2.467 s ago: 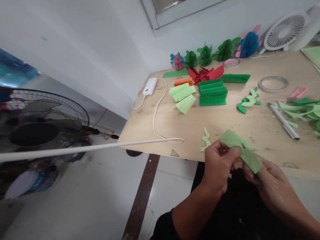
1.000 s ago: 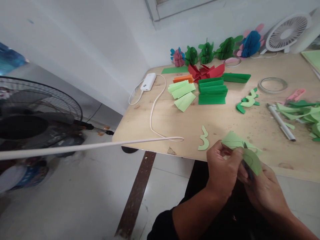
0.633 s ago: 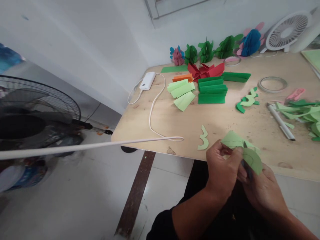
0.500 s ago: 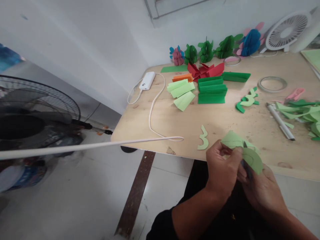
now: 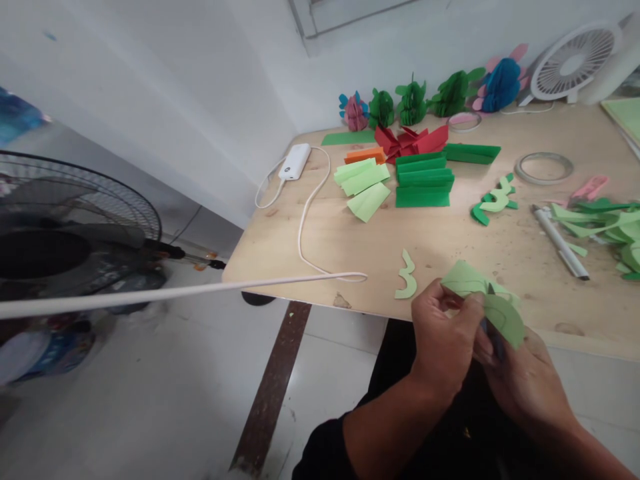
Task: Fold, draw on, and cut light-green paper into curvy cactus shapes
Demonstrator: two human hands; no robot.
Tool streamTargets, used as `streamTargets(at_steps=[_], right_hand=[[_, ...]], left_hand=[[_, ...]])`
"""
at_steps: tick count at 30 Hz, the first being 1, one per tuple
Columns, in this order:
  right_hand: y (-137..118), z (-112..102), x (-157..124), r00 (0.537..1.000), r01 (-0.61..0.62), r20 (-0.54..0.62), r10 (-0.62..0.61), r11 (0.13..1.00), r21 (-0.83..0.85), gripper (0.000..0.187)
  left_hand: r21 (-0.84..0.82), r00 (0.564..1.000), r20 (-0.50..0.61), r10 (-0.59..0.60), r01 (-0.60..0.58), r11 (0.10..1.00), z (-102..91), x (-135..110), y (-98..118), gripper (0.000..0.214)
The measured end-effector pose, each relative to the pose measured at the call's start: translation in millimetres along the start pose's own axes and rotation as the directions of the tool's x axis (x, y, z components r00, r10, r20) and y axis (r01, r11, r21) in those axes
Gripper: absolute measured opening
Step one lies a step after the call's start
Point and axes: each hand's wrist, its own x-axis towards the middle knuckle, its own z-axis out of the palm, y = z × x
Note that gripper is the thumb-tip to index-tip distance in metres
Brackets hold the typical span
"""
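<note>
Between thumb and fingers, my left hand (image 5: 445, 333) pinches a light green sheet of paper (image 5: 465, 277) with curved pencil lines on it. My right hand (image 5: 525, 380) is closed around scissors (image 5: 495, 339); the paper hides most of them, and a dark blade tip pokes up through the sheet. One rounded flap of the paper hangs over the right fingers. Left of my hands, a wavy light green cutout (image 5: 407, 277) lies near the table's front edge. More wavy cutouts (image 5: 496, 197), light and dark green, are piled farther back.
Folded green strips (image 5: 425, 181), light green strips (image 5: 364, 180) and red folded paper (image 5: 413, 141) lie mid-table. Honeycomb paper figures (image 5: 413, 103) and a small white fan (image 5: 573, 65) stand behind. Rightward are a pen (image 5: 561, 243), tape roll (image 5: 544, 168) and scraps (image 5: 613, 227). A white cable (image 5: 200, 291) crosses left.
Almost nothing differs. Both hands stay in place with the paper and scissors, apart from a very slight shift of the paper.
</note>
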Motion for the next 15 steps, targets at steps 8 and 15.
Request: streamTargets(at_steps=[8, 15], right_hand=[[5, -1, 0, 1.0, 0.009, -0.001, -0.009, 1.0, 0.009, 0.048], [-8, 4, 1, 1.0, -0.001, -0.018, 0.0, 0.999, -0.039, 0.05]], left_hand=[[0.001, 1.0, 0.018, -0.013, 0.012, 1.0, -0.9, 0, -1, 0.024], [0.023, 0.999, 0.017, -0.047, 0.047, 0.999, -1.3, 0, -2, 0.029]])
